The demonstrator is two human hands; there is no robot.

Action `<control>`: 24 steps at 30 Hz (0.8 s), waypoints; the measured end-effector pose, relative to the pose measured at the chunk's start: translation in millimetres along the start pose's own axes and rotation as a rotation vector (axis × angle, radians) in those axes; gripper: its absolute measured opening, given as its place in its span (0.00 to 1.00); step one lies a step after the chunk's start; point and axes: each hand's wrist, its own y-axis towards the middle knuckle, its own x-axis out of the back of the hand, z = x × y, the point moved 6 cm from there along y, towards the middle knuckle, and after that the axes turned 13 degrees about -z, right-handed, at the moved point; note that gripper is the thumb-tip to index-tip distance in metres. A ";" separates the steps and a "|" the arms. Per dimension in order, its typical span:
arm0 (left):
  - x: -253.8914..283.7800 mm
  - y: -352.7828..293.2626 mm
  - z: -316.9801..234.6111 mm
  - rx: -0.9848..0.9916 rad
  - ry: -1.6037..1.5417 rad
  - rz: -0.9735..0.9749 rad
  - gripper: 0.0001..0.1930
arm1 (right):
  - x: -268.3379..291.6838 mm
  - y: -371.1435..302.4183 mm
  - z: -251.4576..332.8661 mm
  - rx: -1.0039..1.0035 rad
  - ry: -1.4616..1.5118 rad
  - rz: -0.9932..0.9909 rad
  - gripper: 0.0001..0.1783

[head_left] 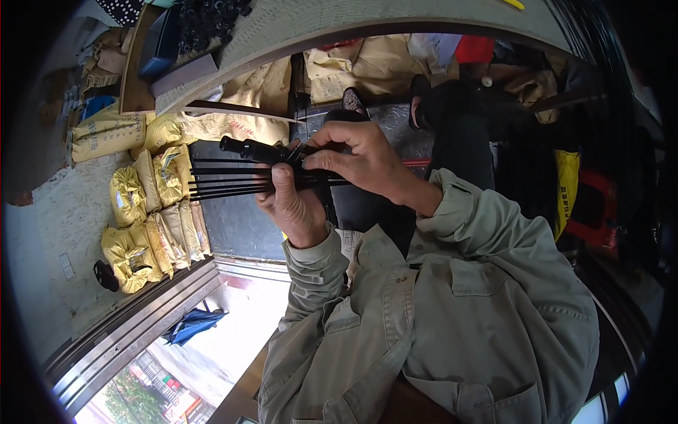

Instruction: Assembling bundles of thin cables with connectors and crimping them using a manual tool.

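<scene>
In front of my chest is what looks like an umbrella frame (263,152): a thick black tube with several thin black rods spread beside it, pointing left. My left hand (293,212) is closed round it from below, its thumb upright against the rods. Over the inner end of the tube, my right hand (367,161) is bent with thumb and forefinger pinched together. Fine thin strands, perhaps wire, show beside those fingertips. The part under the right fingers is mostly hidden.
Beyond my hands runs a workbench (339,25), with a pile of small black parts (205,25) at its left. Yellow sacks (159,184) line the left wall. A red stool-like object (593,205) stands on the right. A blue umbrella (194,325) lies by the doorway.
</scene>
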 end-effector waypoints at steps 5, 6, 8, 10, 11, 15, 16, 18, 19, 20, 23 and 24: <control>-2.0 -2.5 -0.8 -0.038 -0.002 -0.026 0.15 | -2.3 1.0 -10.5 -0.143 0.171 0.067 0.11; -2.8 -3.5 -0.9 -0.047 -0.015 -0.022 0.15 | -2.5 0.0 -10.4 -0.145 0.171 0.067 0.11; -4.2 -5.4 -1.6 -0.055 -0.026 -0.017 0.15 | -0.6 -2.7 -5.0 -0.069 0.103 0.029 0.10; -7.4 -7.4 -1.7 -0.037 -0.001 0.000 0.14 | -0.1 -5.0 -3.7 -0.032 0.067 0.008 0.10; -9.0 -8.4 -1.3 -0.028 0.011 0.009 0.14 | 1.4 -6.3 -1.5 0.069 0.008 -0.043 0.10; -14.9 -9.6 0.2 -0.078 0.040 -0.003 0.14 | 4.5 -8.1 1.8 0.210 -0.069 -0.108 0.10; -14.7 -9.9 1.2 -0.076 0.042 -0.001 0.14 | 3.7 -6.4 -1.1 0.149 -0.026 -0.070 0.10; -13.1 -10.4 2.5 -0.093 0.025 0.004 0.14 | 4.5 -3.3 -2.9 0.087 0.017 -0.035 0.10; -12.8 -11.0 2.1 -0.103 0.017 0.004 0.15 | 4.5 -1.9 -4.6 0.025 0.053 -0.007 0.10; -13.8 -11.9 2.4 -0.102 0.019 0.004 0.15 | 4.0 -1.0 -6.2 -0.037 0.090 0.022 0.10; -17.5 -15.2 4.2 -0.096 0.039 -0.019 0.16 | 1.0 -5.1 -6.0 -0.099 0.121 0.028 0.10; -17.2 -15.3 5.2 -0.097 0.039 -0.019 0.16 | 1.2 -7.1 -4.4 -0.098 0.114 0.003 0.11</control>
